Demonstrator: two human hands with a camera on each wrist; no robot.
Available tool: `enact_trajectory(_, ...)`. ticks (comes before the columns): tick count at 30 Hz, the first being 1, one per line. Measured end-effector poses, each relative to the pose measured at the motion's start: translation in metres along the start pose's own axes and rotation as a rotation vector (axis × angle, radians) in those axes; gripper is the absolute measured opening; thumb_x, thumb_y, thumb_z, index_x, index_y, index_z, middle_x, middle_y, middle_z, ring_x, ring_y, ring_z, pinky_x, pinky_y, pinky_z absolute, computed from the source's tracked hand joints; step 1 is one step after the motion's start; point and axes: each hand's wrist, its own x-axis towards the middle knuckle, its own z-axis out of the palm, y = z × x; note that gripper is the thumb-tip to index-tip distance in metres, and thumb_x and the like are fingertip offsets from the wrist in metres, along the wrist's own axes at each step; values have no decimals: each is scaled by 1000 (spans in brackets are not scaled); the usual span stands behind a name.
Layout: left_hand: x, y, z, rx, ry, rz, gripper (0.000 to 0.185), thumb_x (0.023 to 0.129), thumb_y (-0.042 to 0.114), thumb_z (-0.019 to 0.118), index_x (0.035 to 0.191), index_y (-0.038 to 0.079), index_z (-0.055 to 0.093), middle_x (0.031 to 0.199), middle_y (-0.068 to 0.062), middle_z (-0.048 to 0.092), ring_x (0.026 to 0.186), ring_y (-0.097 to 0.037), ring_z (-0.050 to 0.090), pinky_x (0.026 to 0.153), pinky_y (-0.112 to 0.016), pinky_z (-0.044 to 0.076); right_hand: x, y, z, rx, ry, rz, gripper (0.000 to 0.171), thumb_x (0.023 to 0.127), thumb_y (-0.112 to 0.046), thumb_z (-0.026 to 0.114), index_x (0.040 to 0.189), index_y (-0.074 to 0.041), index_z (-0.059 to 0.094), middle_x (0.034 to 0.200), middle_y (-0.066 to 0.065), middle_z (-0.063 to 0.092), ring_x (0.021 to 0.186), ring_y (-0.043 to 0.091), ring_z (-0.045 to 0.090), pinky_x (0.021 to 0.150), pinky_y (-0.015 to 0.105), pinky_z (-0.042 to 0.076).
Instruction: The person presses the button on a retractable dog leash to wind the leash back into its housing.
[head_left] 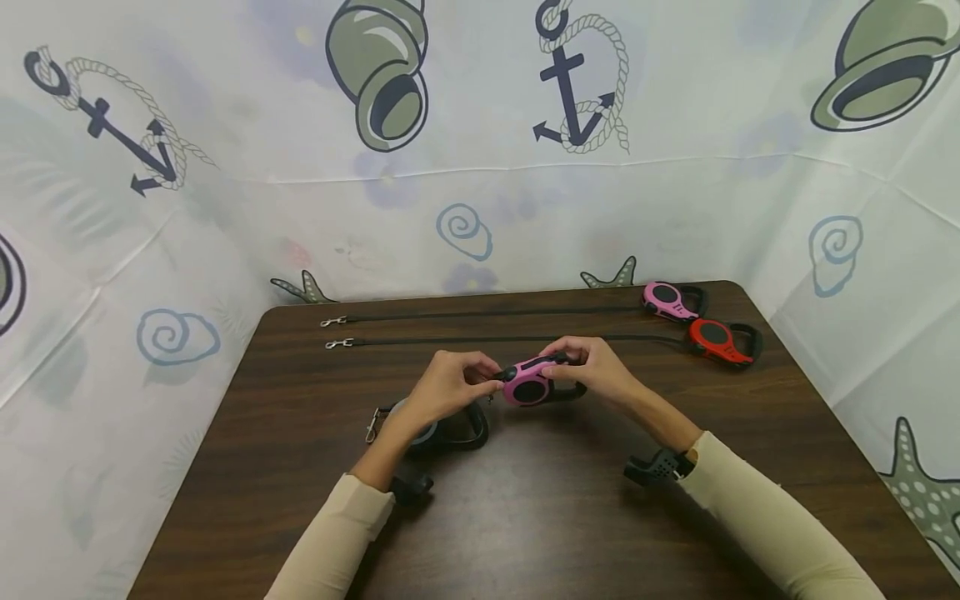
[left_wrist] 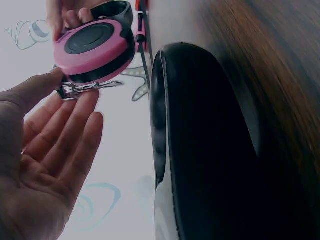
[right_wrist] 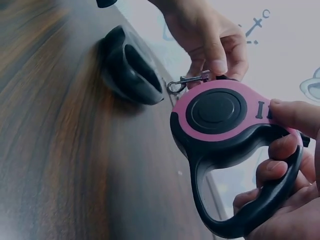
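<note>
A pink and black retractable dog leash [head_left: 527, 388] is held above the table between both hands. My right hand [head_left: 596, 368] grips it, with the thumb on the pink casing and fingers through the black loop handle [right_wrist: 270, 202]. At the other end, the left hand [head_left: 448, 385] pinches the leash's cord end by its metal clip [right_wrist: 194, 79] between thumb and fingers. The clip sits close against the casing. Below the left forearm lies a grey and black retractable leash [head_left: 468, 433], partly hidden, its metal clip [head_left: 372, 427] poking out to the left.
At the back right, another pink leash [head_left: 665, 300] and a red leash [head_left: 712, 336] lie on the dark wooden table [head_left: 540, 525]. Their black cords stretch left across the table to metal clips [head_left: 340, 342]. A patterned cloth [head_left: 510, 192] hangs behind.
</note>
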Motion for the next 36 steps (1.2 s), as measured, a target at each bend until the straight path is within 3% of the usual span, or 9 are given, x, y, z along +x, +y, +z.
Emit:
enact_trajectory(11, 7, -4, 14, 30, -75, -61, 17, 93, 13, 84, 107, 4, 78, 96, -7, 79, 83, -12, 75, 75, -24, 61, 1, 15, -2, 45, -26, 88, 31, 97, -17, 78, 123, -1, 73, 86, 11, 67, 80, 29, 53, 69, 31, 43)
enact_trajectory(23, 12, -6, 25, 187, -75, -131, 26, 87, 28, 90, 103, 11, 80, 92, -1, 79, 80, -10, 72, 75, -29, 59, 6, 29, 1, 186, -47, 213, 34, 101, -17, 74, 128, 3, 70, 77, 6, 61, 72, 21, 52, 73, 33, 46)
enact_trajectory(27, 13, -5, 27, 222, -74, -141, 27, 86, 29, 91, 102, 10, 80, 90, -1, 78, 81, -10, 72, 75, -29, 58, 8, 32, 2, 162, -32, 252, 35, 99, -15, 76, 128, 2, 69, 85, 4, 69, 74, 21, 55, 71, 31, 48)
enact_trajectory(32, 14, -4, 27, 224, -70, -156, 25, 87, 24, 90, 102, 8, 79, 90, -2, 78, 80, -11, 72, 74, -29, 59, 8, 34, 3, 54, -42, 240, 41, 94, -11, 80, 132, 1, 68, 102, 8, 71, 86, 22, 58, 72, 30, 51)
enact_trajectory(36, 16, -5, 27, 215, -73, -172, 23, 86, 21, 91, 102, 8, 79, 90, -3, 78, 79, -10, 71, 75, -29, 60, 9, 32, 2, -138, -68, 165, 42, 93, -15, 83, 129, 0, 70, 108, 12, 71, 94, 23, 60, 80, 32, 51)
